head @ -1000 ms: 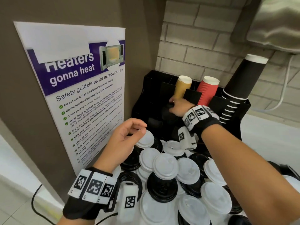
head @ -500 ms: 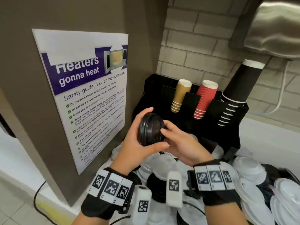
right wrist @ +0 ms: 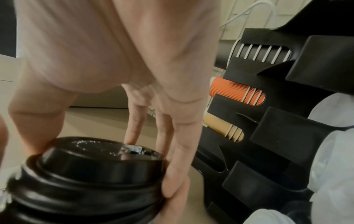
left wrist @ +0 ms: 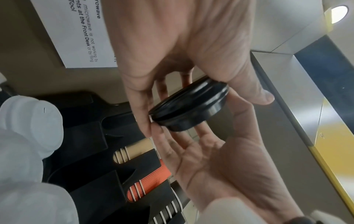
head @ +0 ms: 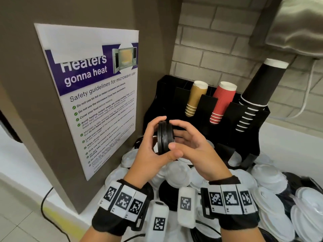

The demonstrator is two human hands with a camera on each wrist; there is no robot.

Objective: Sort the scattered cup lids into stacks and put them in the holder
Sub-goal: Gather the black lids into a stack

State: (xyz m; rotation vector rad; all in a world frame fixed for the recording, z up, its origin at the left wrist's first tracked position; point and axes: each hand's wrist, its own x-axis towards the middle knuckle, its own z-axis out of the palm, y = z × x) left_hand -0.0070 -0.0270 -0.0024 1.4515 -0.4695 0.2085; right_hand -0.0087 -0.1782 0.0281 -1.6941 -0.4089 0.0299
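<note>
A small stack of black cup lids (head: pixel 164 140) stands on edge in the air in front of the black holder (head: pixel 244 142). My left hand (head: pixel 158 135) grips its rim from the left, fingers over the top and thumb beneath. My right hand (head: pixel 176 135) closes on it from the right, fingertips on the raised tops and thumb at the rim. The left wrist view shows the nested lids (left wrist: pixel 189 107) between both hands. In the right wrist view the lids (right wrist: pixel 86 174) fill the lower left. Loose white lids (head: pixel 178 172) and a black lid (head: pixel 167 191) lie below my hands.
The holder carries tan cups (head: pixel 195 98), red cups (head: pixel 222 102) and tall black cups (head: pixel 258 88). More white lids (head: pixel 269 177) pile at the right. A brown panel with a microwave poster (head: pixel 97 95) stands close on the left. A metal dispenser (head: pixel 297 25) hangs above right.
My right hand left the holder and joined the left at the black lids. The lids turned from face-on to edge-on between both hands.
</note>
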